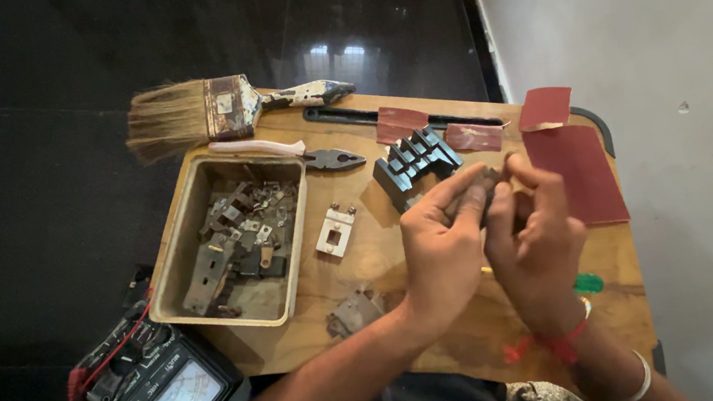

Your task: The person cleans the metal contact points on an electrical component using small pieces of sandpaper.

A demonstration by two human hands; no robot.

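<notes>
Both hands pinch one small dark part over the counter, right of centre: left hand grips its near side, right hand its far side. Black finned block just behind. Tray of metal scraps at left, sandpaper sheet at right.

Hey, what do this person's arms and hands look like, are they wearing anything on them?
Both forearms are bare, with no sleeves and no gloves. The right hand has a red thread tied around its wrist and a pale bangle further up the forearm. The left hand and its wrist show nothing worn.
</notes>
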